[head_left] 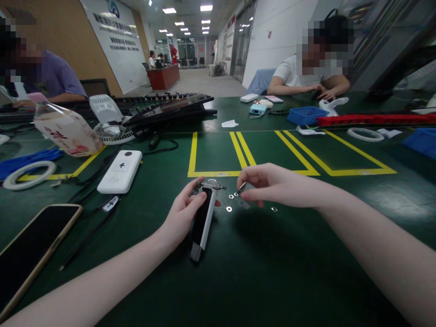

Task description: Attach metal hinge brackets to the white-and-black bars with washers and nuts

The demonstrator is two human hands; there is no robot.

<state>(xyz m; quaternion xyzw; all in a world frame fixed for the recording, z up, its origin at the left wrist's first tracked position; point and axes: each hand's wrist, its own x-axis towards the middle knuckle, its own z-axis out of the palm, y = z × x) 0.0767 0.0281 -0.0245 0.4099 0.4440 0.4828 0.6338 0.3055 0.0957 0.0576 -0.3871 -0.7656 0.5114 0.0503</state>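
Note:
My left hand (182, 211) is closed round a black and silver hand tool (203, 220) that lies on the green table (252, 268), its metal head pointing away from me. My right hand (272, 184) hovers just right of the tool's head, thumb and fingers pinched on something small I cannot make out. Several small metal washers (229, 209) lie scattered on the table between and under the two hands.
A phone (30, 250) lies at the near left, a white power bank (120, 171) and black cables beyond it. Tape rolls (29, 175), a keyboard (170, 109), blue bins (306, 115) and a red strip (374, 120) stand further back. Two other people sit across the table.

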